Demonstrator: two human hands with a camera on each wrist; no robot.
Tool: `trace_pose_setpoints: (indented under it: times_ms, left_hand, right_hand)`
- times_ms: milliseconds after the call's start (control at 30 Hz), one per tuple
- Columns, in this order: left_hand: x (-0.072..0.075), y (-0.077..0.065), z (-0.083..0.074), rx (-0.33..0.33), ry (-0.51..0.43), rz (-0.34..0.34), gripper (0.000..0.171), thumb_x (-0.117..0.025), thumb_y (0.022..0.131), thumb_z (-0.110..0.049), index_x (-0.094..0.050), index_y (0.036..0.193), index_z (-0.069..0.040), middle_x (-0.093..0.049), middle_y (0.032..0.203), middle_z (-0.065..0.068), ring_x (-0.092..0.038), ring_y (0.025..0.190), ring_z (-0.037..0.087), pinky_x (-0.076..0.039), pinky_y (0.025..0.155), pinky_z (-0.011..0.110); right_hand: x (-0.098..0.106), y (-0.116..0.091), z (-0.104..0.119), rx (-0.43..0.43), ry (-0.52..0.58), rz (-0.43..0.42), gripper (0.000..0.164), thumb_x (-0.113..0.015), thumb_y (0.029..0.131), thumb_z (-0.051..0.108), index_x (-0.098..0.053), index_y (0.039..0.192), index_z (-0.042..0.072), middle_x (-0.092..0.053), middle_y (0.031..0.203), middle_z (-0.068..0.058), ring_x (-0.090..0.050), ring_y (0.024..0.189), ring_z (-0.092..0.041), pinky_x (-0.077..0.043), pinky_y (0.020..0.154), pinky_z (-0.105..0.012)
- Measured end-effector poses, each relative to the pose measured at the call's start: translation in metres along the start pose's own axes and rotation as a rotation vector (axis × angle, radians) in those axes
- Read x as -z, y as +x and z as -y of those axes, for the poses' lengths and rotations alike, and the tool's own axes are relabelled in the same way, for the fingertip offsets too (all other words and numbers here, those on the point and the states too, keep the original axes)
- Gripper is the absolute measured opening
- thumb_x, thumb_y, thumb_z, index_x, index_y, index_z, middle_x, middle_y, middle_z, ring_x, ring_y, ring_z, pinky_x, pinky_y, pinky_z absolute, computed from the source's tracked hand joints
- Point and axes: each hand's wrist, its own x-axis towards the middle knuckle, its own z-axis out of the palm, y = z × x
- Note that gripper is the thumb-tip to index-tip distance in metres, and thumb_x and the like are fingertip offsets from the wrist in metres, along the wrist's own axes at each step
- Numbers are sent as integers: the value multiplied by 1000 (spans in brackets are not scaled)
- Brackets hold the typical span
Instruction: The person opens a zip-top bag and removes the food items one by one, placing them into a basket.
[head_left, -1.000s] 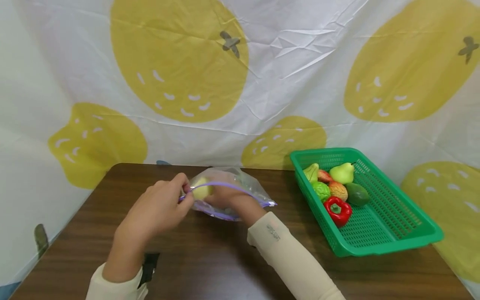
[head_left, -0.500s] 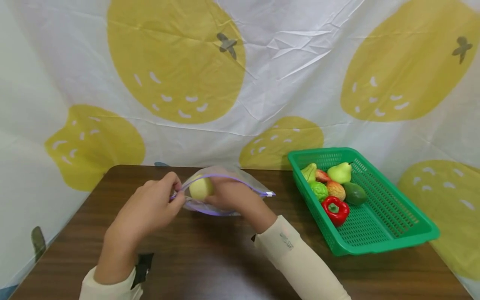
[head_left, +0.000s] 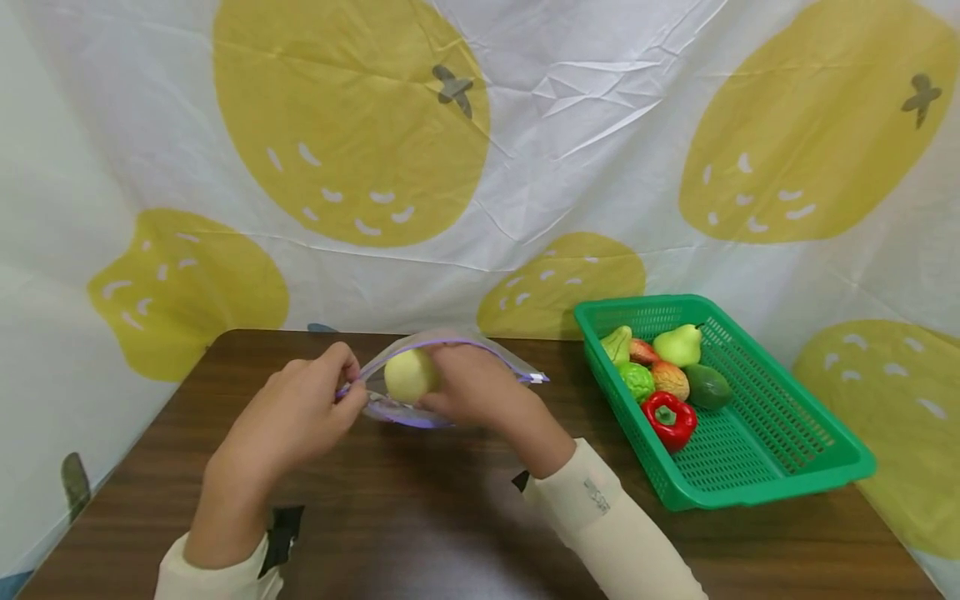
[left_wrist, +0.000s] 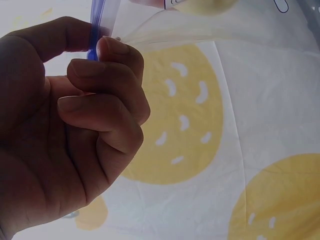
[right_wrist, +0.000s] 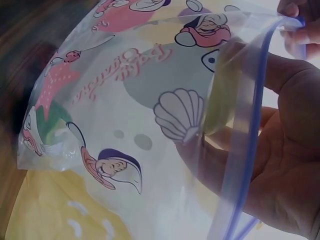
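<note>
In the head view my left hand [head_left: 288,412] pinches the purple-edged mouth of a clear zip bag [head_left: 429,422] between thumb and fingertips. Its other fingers are curled in the left wrist view. My right hand [head_left: 483,392] reaches into the bag's mouth and grips a pale yellow round fruit [head_left: 410,377]. Through the plastic the right wrist view shows its fingers [right_wrist: 200,162] around the fruit. That bag carries printed cartoon figures and a shell. A white slider [head_left: 536,378] sits at the right end of its zip. A green patch [right_wrist: 54,125] shows near the bag's bottom.
On the right of the brown table [head_left: 420,533] stands a green plastic basket [head_left: 795,485]. Inside lie a red bell pepper [head_left: 670,421], a pear [head_left: 678,345], an avocado [head_left: 708,387] and several other pieces of produce. A lemon-print cloth [head_left: 540,167] hangs behind the table.
My right hand has drawn back toward the bag's mouth, and the yellow fruit shows more plainly in the opening. The slider end has risen slightly. My left hand keeps its pinch.
</note>
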Motion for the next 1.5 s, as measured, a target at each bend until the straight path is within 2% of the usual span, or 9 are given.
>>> trace_pose_setpoints:
  times_ms: [267, 367, 633, 867, 1167, 1500]
  left_hand:
    - [0, 0, -1, 0, 0, -4, 7, -55, 89, -15, -57, 92, -9, -49, 62, 0, -48, 55, 18, -39, 52, 35]
    - [0, 0, -1, 4, -2, -3, 8, -55, 90, -16, -57, 92, -9, -50, 62, 1, -48, 55, 18, -40, 52, 35]
    - [1, 0, 0, 15, 5, -8, 8, -55, 90, -17, -57, 92, -9, -51, 63, 2, -49, 56, 20, -40, 52, 36]
    - [2, 0, 0, 12, 4, -4, 9, -55, 91, -17, -57, 92, -9, -50, 63, 2, -48, 55, 19, -40, 52, 36]
    - [2, 0, 0, 6, 4, -18, 9, -54, 90, -17, -57, 91, -9, -49, 62, 1, -48, 56, 20, -40, 53, 36]
    - [4, -1, 1, 23, 2, -1, 10, -54, 91, -18, -58, 93, -8, -50, 62, 2, -49, 56, 20, -41, 54, 37]
  right_hand:
    - [5, -10, 1, 20, 14, -39, 58, -80, 76, 36, -59, 126, 14, -72, 101, -3, -63, 89, -20, -54, 79, -41]
    - [8, -14, 1, 38, 25, -59, 60, -81, 76, 35, -58, 127, 13, -72, 102, -5, -63, 89, -21, -54, 79, -42]
    - [18, -23, 5, 40, 9, -69, 66, -81, 76, 37, -55, 132, 14, -68, 105, -8, -62, 93, -22, -54, 80, -42]
    - [27, -31, 8, 69, 38, -93, 70, -84, 75, 34, -52, 134, 16, -64, 121, -7, -60, 104, -20, -53, 88, -40]
    - [38, -41, 12, 92, 69, -109, 69, -84, 75, 32, -53, 134, 15, -61, 126, -4, -60, 101, -18, -55, 85, -39]
    - [49, -54, 18, 111, 87, -129, 71, -84, 73, 34, -53, 135, 17, -61, 122, -2, -61, 95, -17, -56, 77, -39]
